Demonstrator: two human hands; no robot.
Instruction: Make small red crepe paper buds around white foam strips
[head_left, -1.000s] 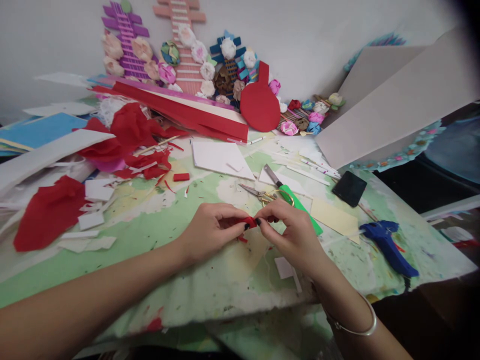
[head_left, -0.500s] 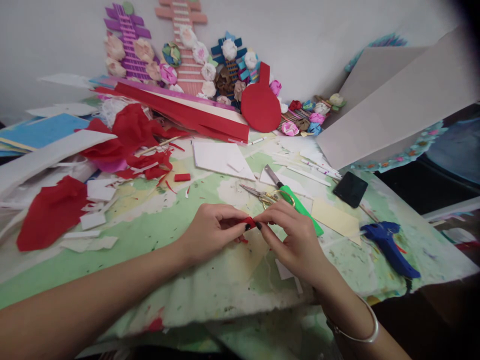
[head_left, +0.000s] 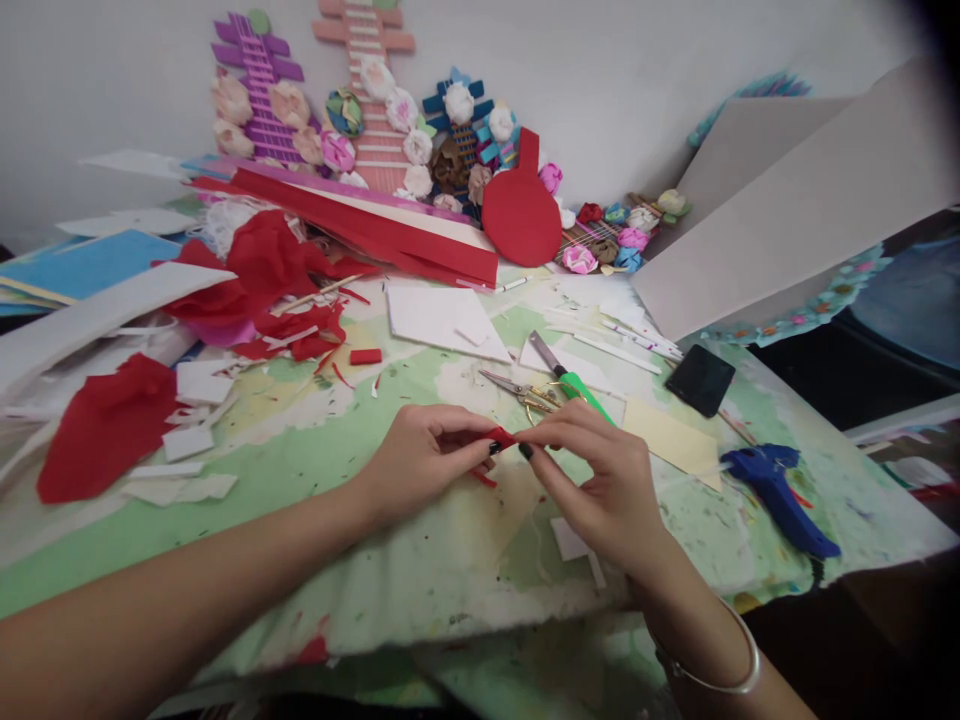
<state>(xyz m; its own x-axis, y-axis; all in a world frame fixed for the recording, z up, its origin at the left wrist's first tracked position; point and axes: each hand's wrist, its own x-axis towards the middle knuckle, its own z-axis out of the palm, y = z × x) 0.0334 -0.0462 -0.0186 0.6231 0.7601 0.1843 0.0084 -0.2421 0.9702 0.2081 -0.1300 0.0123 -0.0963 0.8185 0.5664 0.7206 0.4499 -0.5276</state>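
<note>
My left hand [head_left: 427, 455] pinches a small red piece [head_left: 504, 437], paper or thin cloth by its look, between thumb and fingers. Most of that piece is hidden by the fingertips. At its right end, my right hand [head_left: 600, 465] has index finger and thumb closed on the tip. Below the left fingers a red scrap [head_left: 484, 479] shows. Just beyond the right hand lie gold-handled scissors [head_left: 517, 388] and a green-handled utility knife [head_left: 574, 380], partly covered by that hand. Small white offcuts [head_left: 570, 540] lie near the right wrist.
A blue glue gun [head_left: 780, 495] and a black phone-like slab [head_left: 700, 380] lie at right. Red paper [head_left: 109, 425] and white scraps cover the left side. A red round-bodied cutout [head_left: 523, 215] and flowered decorations [head_left: 367, 110] lean on the wall. A grey-white board [head_left: 780, 190] stands at right.
My right thumb has moved slightly right, away from the left thumb, and the right hand has shifted a little right. The left hand still grips the red piece.
</note>
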